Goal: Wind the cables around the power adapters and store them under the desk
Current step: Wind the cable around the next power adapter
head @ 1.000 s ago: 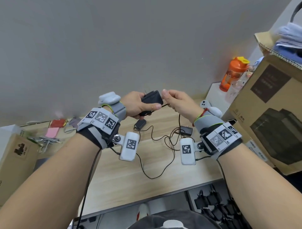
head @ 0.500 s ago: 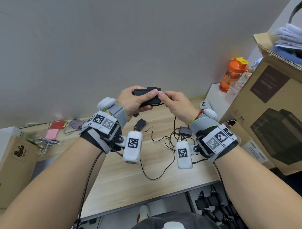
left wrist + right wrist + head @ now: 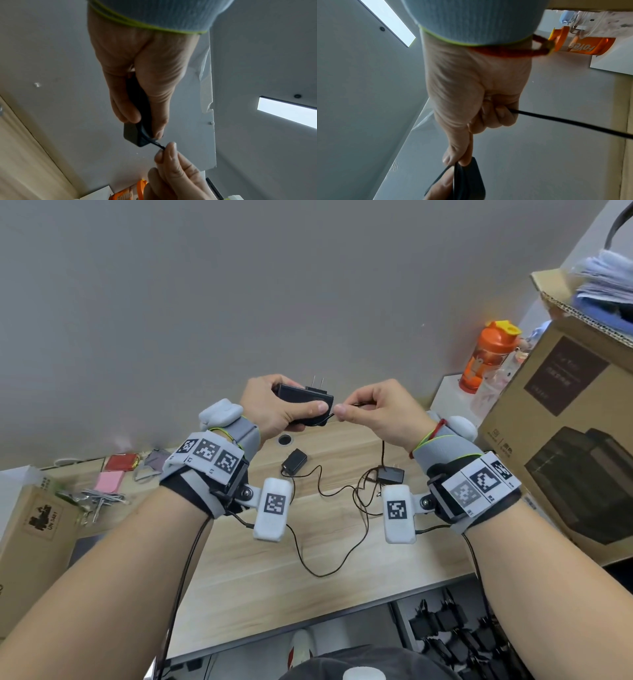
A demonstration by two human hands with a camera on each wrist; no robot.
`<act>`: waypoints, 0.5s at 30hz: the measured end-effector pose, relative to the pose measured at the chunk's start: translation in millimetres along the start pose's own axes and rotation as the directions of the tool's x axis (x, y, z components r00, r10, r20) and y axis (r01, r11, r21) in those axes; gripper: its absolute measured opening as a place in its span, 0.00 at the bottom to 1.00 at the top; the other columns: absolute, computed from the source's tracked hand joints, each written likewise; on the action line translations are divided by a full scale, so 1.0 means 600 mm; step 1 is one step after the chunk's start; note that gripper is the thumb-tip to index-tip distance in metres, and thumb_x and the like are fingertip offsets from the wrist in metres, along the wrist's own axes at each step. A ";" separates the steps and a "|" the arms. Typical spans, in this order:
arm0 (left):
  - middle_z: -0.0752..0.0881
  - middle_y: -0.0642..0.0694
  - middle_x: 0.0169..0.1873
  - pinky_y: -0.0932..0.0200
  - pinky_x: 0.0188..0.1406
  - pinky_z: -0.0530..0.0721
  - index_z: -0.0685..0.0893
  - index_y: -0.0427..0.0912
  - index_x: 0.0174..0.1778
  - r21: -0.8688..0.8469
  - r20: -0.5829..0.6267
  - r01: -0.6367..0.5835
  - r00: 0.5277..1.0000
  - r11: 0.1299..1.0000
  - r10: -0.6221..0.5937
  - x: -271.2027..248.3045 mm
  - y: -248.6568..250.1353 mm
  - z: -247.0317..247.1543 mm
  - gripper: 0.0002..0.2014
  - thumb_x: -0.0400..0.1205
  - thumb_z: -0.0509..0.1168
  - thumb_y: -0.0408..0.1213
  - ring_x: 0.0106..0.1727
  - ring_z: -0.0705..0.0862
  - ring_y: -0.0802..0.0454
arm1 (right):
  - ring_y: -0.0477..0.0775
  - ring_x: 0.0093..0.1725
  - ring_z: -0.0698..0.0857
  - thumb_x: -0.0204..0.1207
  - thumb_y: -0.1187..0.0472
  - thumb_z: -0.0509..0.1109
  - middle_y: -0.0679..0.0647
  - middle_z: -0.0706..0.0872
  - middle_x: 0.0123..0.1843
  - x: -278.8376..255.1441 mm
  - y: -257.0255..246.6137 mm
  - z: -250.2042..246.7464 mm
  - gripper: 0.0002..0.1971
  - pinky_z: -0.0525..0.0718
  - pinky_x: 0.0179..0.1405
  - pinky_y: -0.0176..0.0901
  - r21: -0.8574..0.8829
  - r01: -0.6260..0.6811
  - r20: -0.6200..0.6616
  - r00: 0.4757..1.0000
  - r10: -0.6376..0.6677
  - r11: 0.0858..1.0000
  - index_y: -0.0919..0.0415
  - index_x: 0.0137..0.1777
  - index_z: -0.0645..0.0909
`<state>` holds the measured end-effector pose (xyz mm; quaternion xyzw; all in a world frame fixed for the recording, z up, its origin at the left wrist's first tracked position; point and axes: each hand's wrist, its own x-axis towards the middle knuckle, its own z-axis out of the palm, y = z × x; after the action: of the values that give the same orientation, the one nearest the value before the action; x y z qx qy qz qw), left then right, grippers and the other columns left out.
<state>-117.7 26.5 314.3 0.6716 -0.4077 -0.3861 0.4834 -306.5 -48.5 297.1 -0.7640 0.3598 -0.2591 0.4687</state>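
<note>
Both hands raised above desk (image 3: 239, 570). Your left hand (image 3: 274, 409) grips the black power adapter (image 3: 306, 402) w/ thumb on top, long axis left–right, prongs pointing up. Your right hand (image 3: 380, 412) pinches its cable (image 3: 382, 453) just beside adapter's right end; cable drops to desk. Two more adapters (image 3: 294, 461) lie below, well back from the near desk edge.

Right hand (image 3: 380, 409) now beside adapter (image 3: 305, 404)
</note>
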 end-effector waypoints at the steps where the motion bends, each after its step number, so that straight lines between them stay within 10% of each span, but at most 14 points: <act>1: 0.90 0.42 0.40 0.42 0.40 0.92 0.85 0.39 0.44 0.023 0.017 0.012 1.000 1.000 -0.012 -0.002 -0.001 0.001 0.22 0.60 0.87 0.39 0.37 0.92 0.46 | 0.41 0.27 0.72 0.76 0.55 0.77 0.44 0.81 0.24 0.001 -0.002 -0.004 0.08 0.68 0.30 0.34 0.001 0.000 -0.008 1.000 0.000 1.000 0.56 0.37 0.87; 5: 0.91 0.48 0.33 0.19 0.46 0.83 0.85 0.45 0.40 0.054 0.071 0.033 0.997 0.998 -0.037 -0.013 0.002 0.006 0.28 0.49 0.88 0.48 0.38 0.92 0.35 | 0.51 0.32 0.70 0.74 0.53 0.79 0.56 0.78 0.29 0.010 -0.009 -0.019 0.09 0.67 0.33 0.40 -0.021 0.035 -0.063 0.997 -0.036 0.999 0.54 0.35 0.86; 15: 0.91 0.49 0.30 0.23 0.54 0.82 0.87 0.41 0.42 0.039 0.060 0.080 0.995 0.996 -0.082 -0.020 0.006 0.004 0.21 0.60 0.87 0.40 0.42 0.92 0.33 | 0.49 0.30 0.71 0.68 0.43 0.79 0.56 0.80 0.27 0.032 -0.012 -0.026 0.13 0.72 0.37 0.41 -0.061 0.068 -0.112 0.991 -0.074 0.996 0.51 0.33 0.86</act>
<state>-125.1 35.7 318.9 0.6841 -0.4016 -0.4185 0.4422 -304.3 -70.0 311.4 -0.7734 0.3657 -0.3084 0.4159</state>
